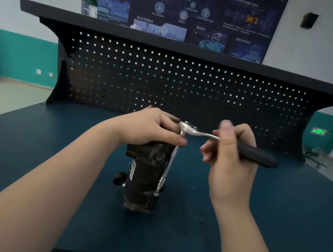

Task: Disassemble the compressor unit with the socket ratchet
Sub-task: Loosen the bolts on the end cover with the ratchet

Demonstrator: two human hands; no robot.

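The compressor unit (144, 174) stands upright under the gripping left hand (150, 127), extension bar (169, 163) vertical alongside, ratchet handle (252, 153) sticking out toward 3 o'clock in the right hand's (230, 155) loose hold.

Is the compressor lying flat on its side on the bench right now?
No, the compressor unit stands upright on the bench, with the left hand gripping its top.
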